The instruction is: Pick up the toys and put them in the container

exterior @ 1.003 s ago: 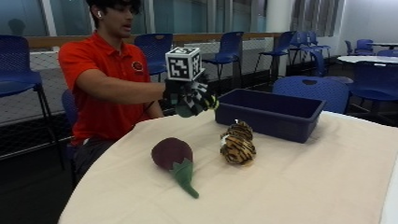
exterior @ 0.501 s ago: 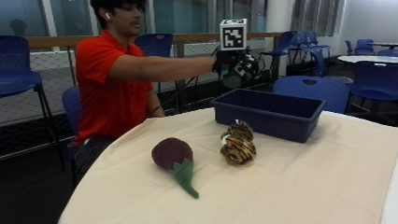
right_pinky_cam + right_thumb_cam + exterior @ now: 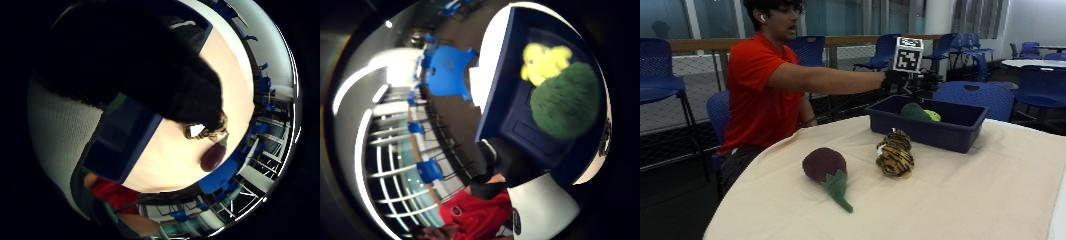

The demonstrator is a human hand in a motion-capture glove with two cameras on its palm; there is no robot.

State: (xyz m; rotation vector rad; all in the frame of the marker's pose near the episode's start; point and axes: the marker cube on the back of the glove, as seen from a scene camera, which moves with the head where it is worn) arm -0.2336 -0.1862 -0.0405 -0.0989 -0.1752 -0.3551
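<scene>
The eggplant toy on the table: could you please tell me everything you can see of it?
The eggplant toy looks like soft plush, with a rounded dark purple body and a green cap that tapers into a long green stem. It lies on its side on the cream tablecloth, stem pointing toward the table's near edge. It sits beside the striped tiger toy, apart from it, and in front of the blue container. Nothing touches it but the cloth.
</scene>
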